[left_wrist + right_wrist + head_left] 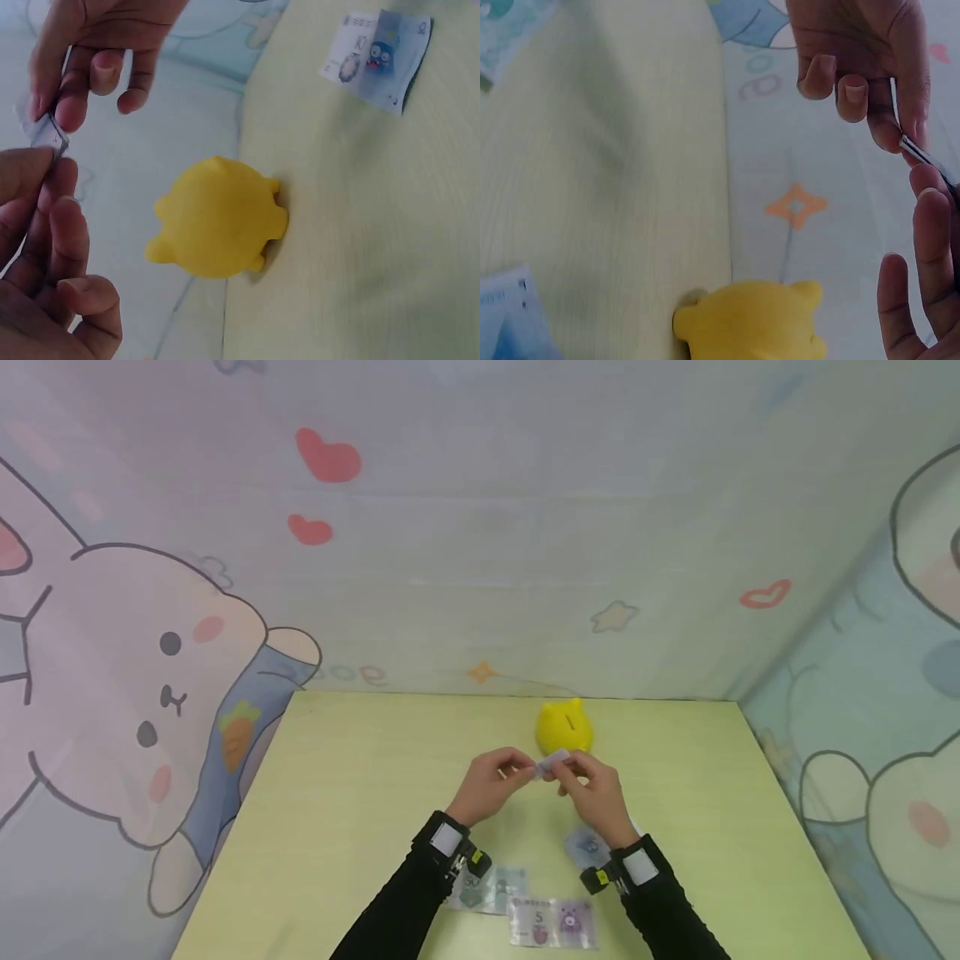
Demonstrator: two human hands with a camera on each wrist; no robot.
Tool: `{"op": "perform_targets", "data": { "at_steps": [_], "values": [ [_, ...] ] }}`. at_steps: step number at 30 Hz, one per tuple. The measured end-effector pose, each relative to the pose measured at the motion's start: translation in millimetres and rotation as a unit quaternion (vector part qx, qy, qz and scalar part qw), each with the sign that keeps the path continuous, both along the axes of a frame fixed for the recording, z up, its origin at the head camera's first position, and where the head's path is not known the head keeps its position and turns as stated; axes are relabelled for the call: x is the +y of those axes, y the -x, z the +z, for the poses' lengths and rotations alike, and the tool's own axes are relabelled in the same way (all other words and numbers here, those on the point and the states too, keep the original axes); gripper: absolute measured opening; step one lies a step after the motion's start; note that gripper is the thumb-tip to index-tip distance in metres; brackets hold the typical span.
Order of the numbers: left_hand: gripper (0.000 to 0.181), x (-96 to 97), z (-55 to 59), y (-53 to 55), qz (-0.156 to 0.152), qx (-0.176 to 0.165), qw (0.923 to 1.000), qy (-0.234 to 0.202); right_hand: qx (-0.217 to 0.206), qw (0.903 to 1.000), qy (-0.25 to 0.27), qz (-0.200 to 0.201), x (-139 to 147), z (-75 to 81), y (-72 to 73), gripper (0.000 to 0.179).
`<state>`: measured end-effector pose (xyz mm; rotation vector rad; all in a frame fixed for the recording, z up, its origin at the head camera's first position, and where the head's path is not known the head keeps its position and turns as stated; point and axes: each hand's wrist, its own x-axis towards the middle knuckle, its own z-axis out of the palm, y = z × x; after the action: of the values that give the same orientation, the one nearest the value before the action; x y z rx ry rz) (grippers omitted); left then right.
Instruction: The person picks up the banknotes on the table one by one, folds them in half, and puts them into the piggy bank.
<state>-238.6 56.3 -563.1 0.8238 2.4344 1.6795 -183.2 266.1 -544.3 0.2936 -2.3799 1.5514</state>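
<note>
Between my two hands, just in front of a yellow piggy bank (564, 728), a small folded play banknote (553, 761) is held up off the table. My left hand (486, 787) pinches its left end between thumb and fingers. The other end is pinched by my right hand (600, 795). In the left wrist view the folded note (49, 136) looks narrow and creased, and its print cannot be read. The piggy bank (221, 217) stands upright on its feet, apart from both hands, with a slot on top in the head view.
On the pale yellow table (360, 777) lie a purple play note (553, 923) marked 5, a green note (491, 890) partly under the left wrist, and a blue note (585, 847) marked 10 beside the right wrist. A cartoon-printed backdrop (465, 527) rises behind the table.
</note>
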Motion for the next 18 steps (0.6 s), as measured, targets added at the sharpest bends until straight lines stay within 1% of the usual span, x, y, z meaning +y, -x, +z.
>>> {"op": "perform_targets", "data": {
  "at_steps": [2,3,5,8,10,12,14,16,18],
  "values": [
    [0.019,9.9,-6.1,5.6,0.007,0.008,0.9999,0.008,0.008,0.9996,-0.022,-0.019,8.1,-2.2,5.2,0.011],
    [0.021,14.8,-8.9,7.7,0.015,0.016,0.9997,0.013,0.015,0.9989,-0.032,-0.029,12.2,-2.6,8.3,0.011],
    [0.024,23.7,-12.5,10.4,0.043,0.031,0.9982,0.026,0.022,0.9975,-0.049,-0.046,20.8,-3.0,14.7,0.012],
    [0.032,33.4,-14.1,13.9,0.100,0.038,0.9930,0.048,0.037,0.9936,-0.082,-0.068,32.8,-1.5,26.5,0.012],
    [0.040,39.4,-16.5,17.6,0.131,0.031,0.9888,0.065,0.045,0.9898,-0.110,-0.079,40.4,-1.4,36.2,0.012],
    [0.049,45.4,-21.0,22.6,0.148,0.018,0.9850,0.086,0.046,0.9854,-0.139,-0.087,46.3,-1.3,45.4,0.012],
    [0.059,51.5,-26.4,27.9,0.157,0.006,0.9818,0.106,0.044,0.9804,-0.169,-0.091,50.7,-1.0,53.8,0.013],
    [0.066,57.4,-31.9,33.2,0.162,-0.007,0.9792,0.122,0.047,0.9732,-0.205,-0.093,53.8,-0.5,61.9,0.015],
    [0.072,62.6,-36.1,38.5,0.166,-0.022,0.9783,0.123,0.054,0.9657,-0.237,-0.092,55.4,1.1,68.8,0.016]
  ]
}}
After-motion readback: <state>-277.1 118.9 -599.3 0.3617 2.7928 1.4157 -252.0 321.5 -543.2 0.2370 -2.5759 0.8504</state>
